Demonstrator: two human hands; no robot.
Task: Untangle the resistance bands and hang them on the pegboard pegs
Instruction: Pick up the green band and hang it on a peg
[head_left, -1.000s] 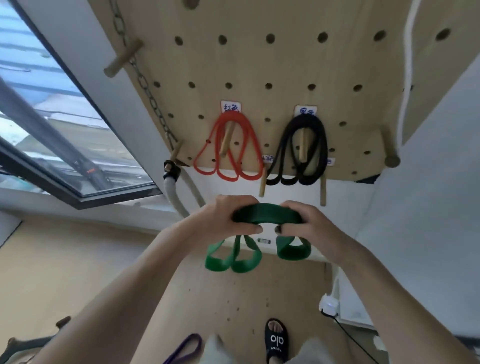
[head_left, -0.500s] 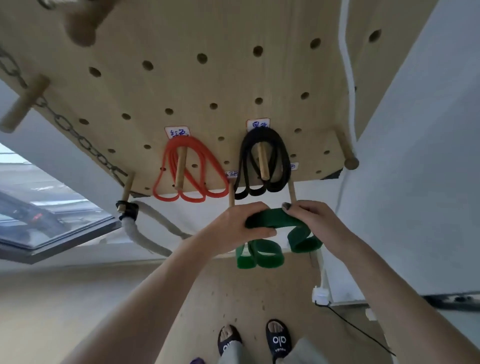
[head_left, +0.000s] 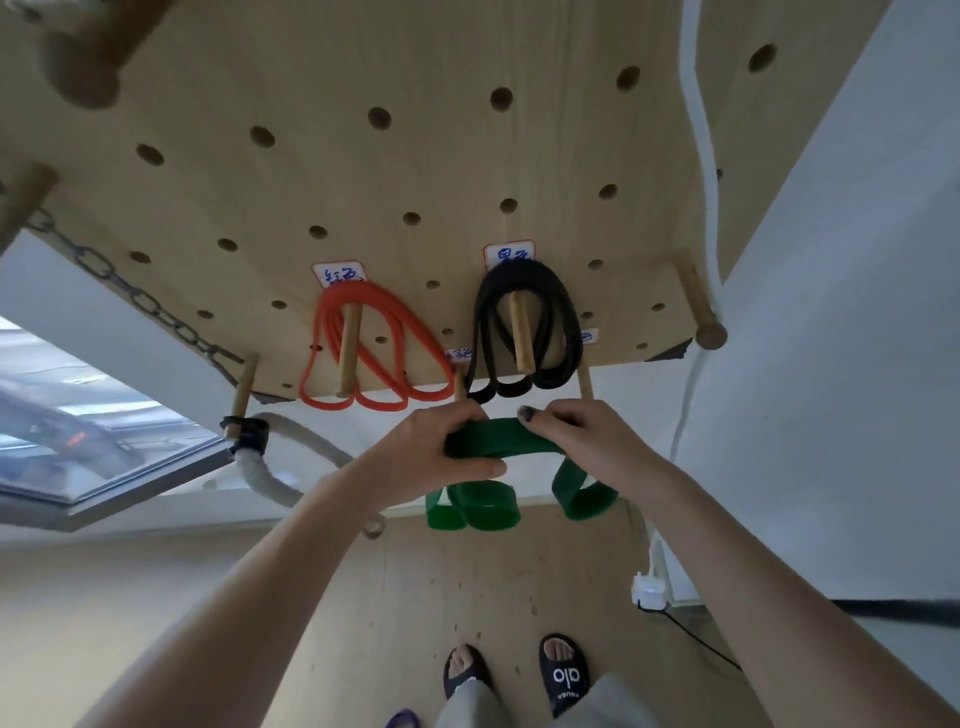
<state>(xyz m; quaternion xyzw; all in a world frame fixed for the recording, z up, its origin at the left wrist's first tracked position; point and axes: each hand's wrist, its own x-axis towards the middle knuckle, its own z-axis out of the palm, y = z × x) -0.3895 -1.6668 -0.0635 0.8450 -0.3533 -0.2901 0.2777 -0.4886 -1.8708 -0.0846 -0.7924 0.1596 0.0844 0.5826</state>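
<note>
Dark metal chain runs along board's left edge. Thick pale rope w/ black binding hangs below. White cord at right. Window lower left. White plug block w/ black cable on floor. Black slippers on feet.

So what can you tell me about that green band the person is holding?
The green band is a wide, flat strip that looks like smooth rubber, folded into several loops. Its bunched top runs level between the left hand and the right hand, whose fingers curl round it. Two loops hang below the left hand and one below the right. It sits just under the lower edge of the pegboard, beneath the hung black band, and is not on any peg.
</note>
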